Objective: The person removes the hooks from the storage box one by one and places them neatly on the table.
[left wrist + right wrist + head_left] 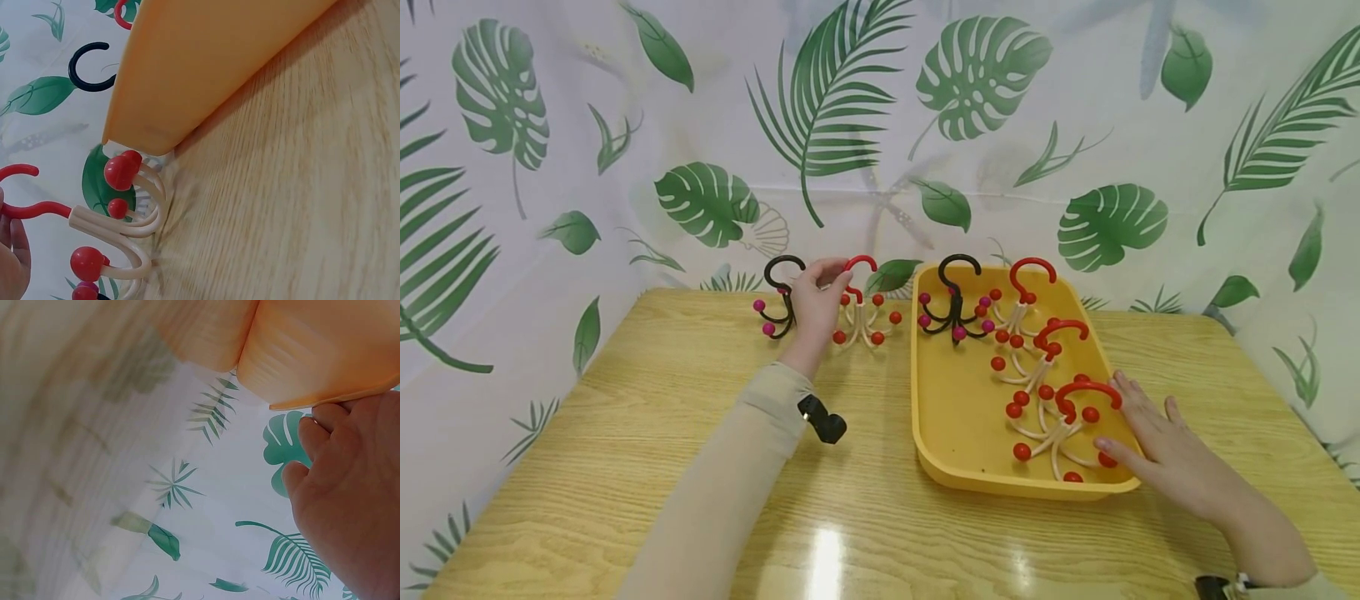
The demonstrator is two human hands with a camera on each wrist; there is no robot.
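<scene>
My left hand (817,302) pinches the red hook top of a hook hanger (861,321) with cream arms and red ball tips. In the left wrist view this hanger (103,219) is upright against the wall side, its arms near the table. Just left of the hand stands a black hook hanger (785,312) with magenta balls, partly hidden by the fingers. My right hand (1180,462) rests at the right rim of a yellow tub (931,454), fingers extended along it and thumb over the edge. The right wrist view shows those fingertips (322,419) right under the rim.
Inside the tub are a black hook hanger (955,312) at the back left and several red-topped hook hangers (1060,429) along the right side. The wooden table (625,467) meets a leaf-printed cloth wall (880,167) behind.
</scene>
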